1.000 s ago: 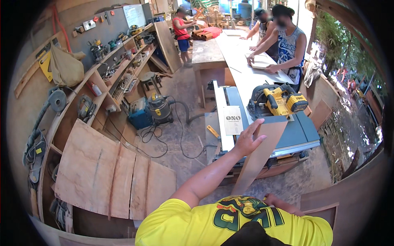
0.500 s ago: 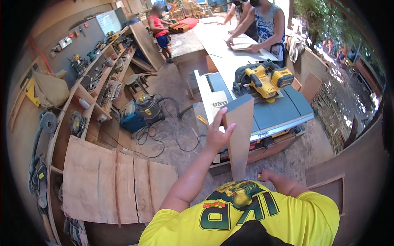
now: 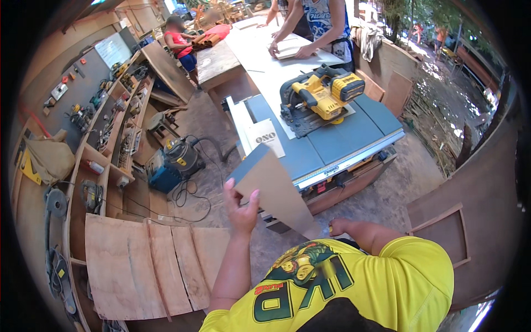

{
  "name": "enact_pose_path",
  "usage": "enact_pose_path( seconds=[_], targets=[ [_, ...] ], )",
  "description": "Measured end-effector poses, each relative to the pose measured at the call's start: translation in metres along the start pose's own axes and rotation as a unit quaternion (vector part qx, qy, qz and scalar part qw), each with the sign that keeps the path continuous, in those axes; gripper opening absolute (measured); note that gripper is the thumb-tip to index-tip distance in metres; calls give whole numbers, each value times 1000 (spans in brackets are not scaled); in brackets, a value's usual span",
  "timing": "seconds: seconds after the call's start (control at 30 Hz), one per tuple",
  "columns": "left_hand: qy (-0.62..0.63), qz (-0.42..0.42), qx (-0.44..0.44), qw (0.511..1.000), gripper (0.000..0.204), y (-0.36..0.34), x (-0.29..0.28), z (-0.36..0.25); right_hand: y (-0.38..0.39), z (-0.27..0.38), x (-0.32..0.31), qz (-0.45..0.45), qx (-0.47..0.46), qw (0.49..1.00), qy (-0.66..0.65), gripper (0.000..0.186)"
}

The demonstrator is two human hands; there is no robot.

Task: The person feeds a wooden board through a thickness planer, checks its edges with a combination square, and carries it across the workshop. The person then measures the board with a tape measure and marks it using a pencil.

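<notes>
At frame centre, the left hand (image 3: 241, 206) gripped the upper edge of a plywood board (image 3: 275, 191), fingers wrapped over it. The right hand (image 3: 338, 227) pinched its lower corner, fingers closed.

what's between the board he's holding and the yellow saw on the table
In the head view, the white sheet with black print and bare blue-grey saw table top lie between the board, held by the left hand, and the yellow saw.
</notes>
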State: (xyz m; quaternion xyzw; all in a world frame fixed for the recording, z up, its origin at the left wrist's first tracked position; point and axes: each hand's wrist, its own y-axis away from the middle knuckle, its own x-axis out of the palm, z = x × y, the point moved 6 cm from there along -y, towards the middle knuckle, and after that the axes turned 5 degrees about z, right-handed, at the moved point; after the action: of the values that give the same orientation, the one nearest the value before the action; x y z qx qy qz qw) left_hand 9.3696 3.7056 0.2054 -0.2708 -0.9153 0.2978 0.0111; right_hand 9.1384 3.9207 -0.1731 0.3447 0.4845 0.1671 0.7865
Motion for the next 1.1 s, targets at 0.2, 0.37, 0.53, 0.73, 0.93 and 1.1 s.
enact_pose_path(
  seconds=[0.2, 0.37, 0.53, 0.73, 0.93, 1.1],
  targets=[
    [-34, -97, 24, 994, 69, 26, -10, -18, -21, -18, 8, 52, -57, 996, 44, 63],
    [-87, -149, -5, 985, 74, 46, -11, -28, -17, -38, -6, 66, -55, 994, 61, 63],
    [-109, -198, -11, 974, 72, 61, -3, -44, -19, -66, -9, 72, -65, 992, 77, 53],
    [-154, -205, -26, 966, 73, 78, 4, -60, -15, -89, -14, 50, -85, 992, 73, 53],
    [-189, -227, -26, 955, 73, 94, 6, -73, -26, -110, -2, 87, -76, 991, 68, 64],
    [-209, -247, -27, 946, 72, 103, 9, -83, -27, -129, -6, 76, -55, 995, 41, 66]
  ],
)
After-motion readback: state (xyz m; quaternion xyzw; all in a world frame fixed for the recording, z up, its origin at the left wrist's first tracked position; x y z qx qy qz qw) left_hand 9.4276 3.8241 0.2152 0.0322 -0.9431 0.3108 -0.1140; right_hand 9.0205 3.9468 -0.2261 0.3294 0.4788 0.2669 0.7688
